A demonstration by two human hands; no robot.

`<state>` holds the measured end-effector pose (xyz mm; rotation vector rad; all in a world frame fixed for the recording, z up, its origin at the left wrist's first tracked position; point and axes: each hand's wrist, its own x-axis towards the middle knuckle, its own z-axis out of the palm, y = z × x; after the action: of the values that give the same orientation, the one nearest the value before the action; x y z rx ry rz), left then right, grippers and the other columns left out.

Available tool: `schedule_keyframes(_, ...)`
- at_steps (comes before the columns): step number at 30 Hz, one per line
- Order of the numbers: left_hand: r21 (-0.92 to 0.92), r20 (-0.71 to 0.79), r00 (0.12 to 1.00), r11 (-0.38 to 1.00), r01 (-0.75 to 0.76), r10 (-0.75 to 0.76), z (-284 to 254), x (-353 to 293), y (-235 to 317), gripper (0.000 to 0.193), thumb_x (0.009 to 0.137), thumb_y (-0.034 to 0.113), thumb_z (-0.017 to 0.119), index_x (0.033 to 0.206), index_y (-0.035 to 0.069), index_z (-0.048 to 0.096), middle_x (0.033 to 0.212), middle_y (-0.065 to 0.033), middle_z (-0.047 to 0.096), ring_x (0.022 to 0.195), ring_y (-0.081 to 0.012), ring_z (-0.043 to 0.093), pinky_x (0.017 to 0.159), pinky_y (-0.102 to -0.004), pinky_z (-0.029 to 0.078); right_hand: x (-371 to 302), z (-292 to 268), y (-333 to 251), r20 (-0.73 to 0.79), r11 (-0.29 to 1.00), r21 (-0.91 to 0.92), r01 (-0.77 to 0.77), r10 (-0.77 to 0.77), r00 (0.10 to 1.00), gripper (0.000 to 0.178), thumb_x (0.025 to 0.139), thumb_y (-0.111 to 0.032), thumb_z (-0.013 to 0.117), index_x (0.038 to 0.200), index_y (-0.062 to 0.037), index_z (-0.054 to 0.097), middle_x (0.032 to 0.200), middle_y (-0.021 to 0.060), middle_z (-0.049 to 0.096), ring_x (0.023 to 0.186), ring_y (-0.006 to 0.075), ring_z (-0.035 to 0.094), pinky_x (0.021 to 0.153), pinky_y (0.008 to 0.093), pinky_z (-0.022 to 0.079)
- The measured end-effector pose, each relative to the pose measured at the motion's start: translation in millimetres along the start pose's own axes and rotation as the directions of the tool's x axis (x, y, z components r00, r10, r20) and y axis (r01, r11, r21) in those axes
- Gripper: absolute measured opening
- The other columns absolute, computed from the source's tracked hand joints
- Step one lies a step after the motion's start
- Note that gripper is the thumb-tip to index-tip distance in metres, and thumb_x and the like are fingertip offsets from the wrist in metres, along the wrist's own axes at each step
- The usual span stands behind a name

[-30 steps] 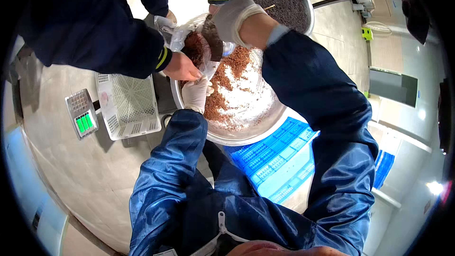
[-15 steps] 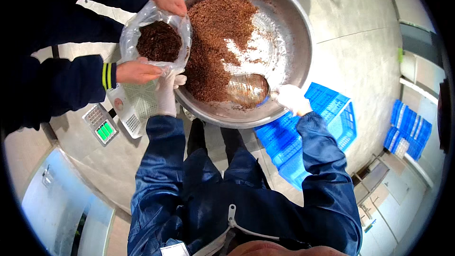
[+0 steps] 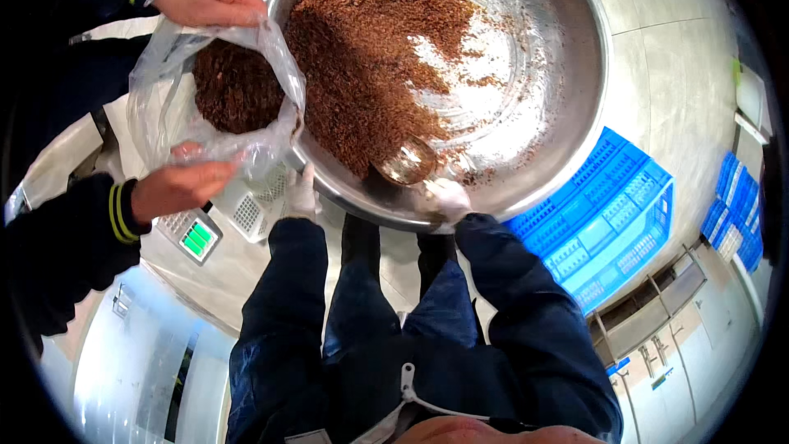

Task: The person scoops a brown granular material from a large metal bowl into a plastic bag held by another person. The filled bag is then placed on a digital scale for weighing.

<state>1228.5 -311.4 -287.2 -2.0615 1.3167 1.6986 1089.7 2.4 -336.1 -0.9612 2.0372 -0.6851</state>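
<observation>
My gloved right hand [image 3: 449, 199] is closed round the handle of a metal scoop [image 3: 415, 160], whose bowl rests at the near edge of a heap of reddish-brown, crumbly material [image 3: 370, 41]. The heap lies in a wide metal basin [image 3: 567, 107]. My gloved left hand [image 3: 302, 194] is by the basin's near-left rim, just below a clear plastic bag [image 3: 288, 74]; one finger points up and the others are mostly hidden. A co-worker's two bare hands spread the mouth of the bag, which holds darker brown material [image 3: 237, 86].
Blue plastic crates [image 3: 604, 218] stand on the floor right of the basin, with another blue stack [image 3: 735, 210] farther right. A scale display [image 3: 196, 236] with green bars sits below the bag, beside a white perforated crate [image 3: 251, 214]. The co-worker's dark sleeves [image 3: 74, 255] reach in from the left.
My right hand has drawn the scoop left and nearer me along the basin. My left hand has come away from the bag's edge. The view has shifted, and the bag looks larger.
</observation>
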Motion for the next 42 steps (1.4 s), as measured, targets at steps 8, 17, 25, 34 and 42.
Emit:
schedule_keyframes(8,0.189,0.092,0.939,0.92,-0.343,0.332,-21.3,31.7,-31.9,0.044,0.087,0.029,0.056,0.118,-0.003,0.05,0.108,-0.0114,0.055,0.096,-0.0203,0.053,0.081,-0.0317,0.044,187.9,-0.1,-56.9,-0.248,0.712,0.469,-0.523,0.674,0.696,0.032,0.083,-0.036,0.055,0.075,-0.0048,0.059,0.068,0.0183,0.06,0.067,0.0365,0.057,0.062,0.042,0.043)
schedule_keyframes(17,0.209,0.093,0.967,0.945,-0.253,0.238,-18.4,2.1,0.4,0.034,0.088,0.027,0.054,0.105,-0.003,0.054,0.094,-0.0079,0.057,0.081,-0.0158,0.052,0.072,-0.0288,0.044,216.7,-15.6,-52.5,-0.416,0.842,0.343,-0.417,0.534,0.736,0.029,0.083,-0.037,0.057,0.08,-0.0091,0.06,0.07,0.0182,0.06,0.069,0.0373,0.058,0.061,0.0434,0.045)
schedule_keyframes(25,0.307,0.214,0.8,0.739,-0.599,0.56,-26.1,-77.0,61.3,0.039,0.075,0.013,0.068,0.11,-0.001,0.056,0.106,-0.0131,0.06,0.101,-0.0221,0.056,0.089,-0.033,0.041,187.4,-42.7,-36.0,-0.324,0.776,0.565,-0.282,0.523,0.788,0.018,0.082,-0.025,0.062,0.081,-0.0074,0.06,0.064,0.0134,0.059,0.057,0.0258,0.058,0.054,0.0352,0.043)
schedule_keyframes(34,-0.276,0.075,0.934,0.907,-0.318,0.35,19.4,-116.8,143.5,0.059,0.09,0.053,0.04,0.112,0.0,0.054,0.1,-0.0131,0.064,0.084,-0.0176,0.062,0.072,-0.0261,0.045,118.8,-144.2,-58.1,-0.287,0.783,0.584,-0.212,0.444,0.849,0.018,0.08,-0.018,0.063,0.084,-0.0002,0.059,0.061,0.0081,0.056,0.055,0.0136,0.053,0.052,0.0279,0.041)
schedule_keyframes(42,-0.078,-0.016,0.868,0.865,-0.496,0.496,17.5,-104.1,120.4,0.047,0.094,0.04,0.04,0.081,0.002,0.063,0.074,-0.0088,0.067,0.062,-0.0145,0.06,0.06,-0.0254,0.046,62.0,-262.1,-123.4,-0.182,0.862,0.439,-0.254,0.362,0.914,0.013,0.081,-0.013,0.06,0.087,-0.003,0.063,0.058,0.0005,0.052,0.052,0.0067,0.047,0.05,0.0236,0.039)
